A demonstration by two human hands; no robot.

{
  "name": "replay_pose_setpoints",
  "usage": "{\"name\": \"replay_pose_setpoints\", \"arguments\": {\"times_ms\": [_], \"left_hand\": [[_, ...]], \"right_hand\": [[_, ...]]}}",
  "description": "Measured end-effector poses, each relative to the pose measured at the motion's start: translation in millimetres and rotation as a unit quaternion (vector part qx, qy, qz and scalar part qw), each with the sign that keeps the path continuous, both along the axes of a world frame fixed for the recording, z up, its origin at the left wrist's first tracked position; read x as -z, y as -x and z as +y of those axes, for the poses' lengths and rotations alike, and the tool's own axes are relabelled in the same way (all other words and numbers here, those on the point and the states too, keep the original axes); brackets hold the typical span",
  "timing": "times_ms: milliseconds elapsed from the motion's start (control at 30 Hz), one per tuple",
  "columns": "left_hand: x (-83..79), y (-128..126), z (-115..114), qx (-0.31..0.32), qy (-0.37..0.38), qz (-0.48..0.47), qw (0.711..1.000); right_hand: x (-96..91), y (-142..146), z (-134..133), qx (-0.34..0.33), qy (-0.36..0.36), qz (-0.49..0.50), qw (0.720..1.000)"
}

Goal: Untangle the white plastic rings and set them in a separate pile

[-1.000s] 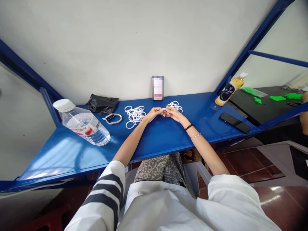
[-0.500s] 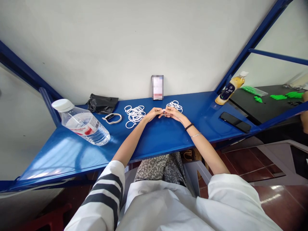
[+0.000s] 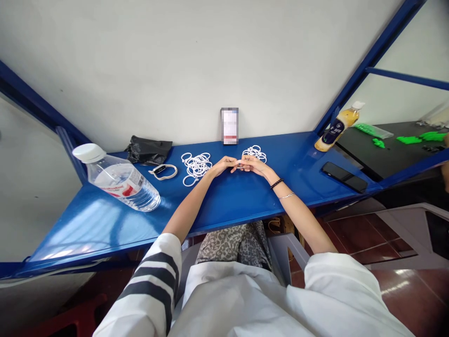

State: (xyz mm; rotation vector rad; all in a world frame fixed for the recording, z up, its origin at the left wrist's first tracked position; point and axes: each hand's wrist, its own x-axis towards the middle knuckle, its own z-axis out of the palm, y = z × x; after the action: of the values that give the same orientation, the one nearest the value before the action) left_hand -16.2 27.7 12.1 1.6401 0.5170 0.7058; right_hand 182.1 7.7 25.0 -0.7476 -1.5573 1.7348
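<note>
Fingertip to fingertip over the middle of the blue workbench (image 3: 224, 201): left hand (image 3: 224, 164) and right hand (image 3: 253, 164), both closed in a pinch on one small white ring (image 3: 239, 162); ring gripped from either side, so equally near to both hands; too small to tell how its plane tilts, or whether closed or split. Larger heap of rings (image 3: 196, 165) just left of the left hand, close by its knuckles; smaller heap of rings (image 3: 255, 152) just behind the right hand, toward the wall; pinched ring between the two heaps, closer to the smaller one. Propped phone (image 3: 229, 125) upright against the wall, straight beyond the hands. Well to the left, a white wristband (image 3: 163, 171), a black bag (image 3: 149, 150) and a water bottle (image 3: 119, 180); well to the right, a black phone (image 3: 344, 177) lying flat and a juice bottle (image 3: 336, 128).
</note>
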Motion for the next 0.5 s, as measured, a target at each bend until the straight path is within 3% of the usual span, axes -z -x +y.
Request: {"name": "replay_pose_setpoints", "arguments": {"times_ms": [267, 500], "left_hand": [[-6.3, 1.5, -3.4, 0.004, -0.002, 0.017, 1.0], [-0.6, -5.6, -3.9, -0.052, 0.042, -0.07, 0.995]], "right_hand": [[-2.4, -1.1, -2.0, -0.004, -0.006, -0.021, 1.0], [0.3, 7.7, -1.6, 0.047, 0.01, 0.037, 0.998]]}}
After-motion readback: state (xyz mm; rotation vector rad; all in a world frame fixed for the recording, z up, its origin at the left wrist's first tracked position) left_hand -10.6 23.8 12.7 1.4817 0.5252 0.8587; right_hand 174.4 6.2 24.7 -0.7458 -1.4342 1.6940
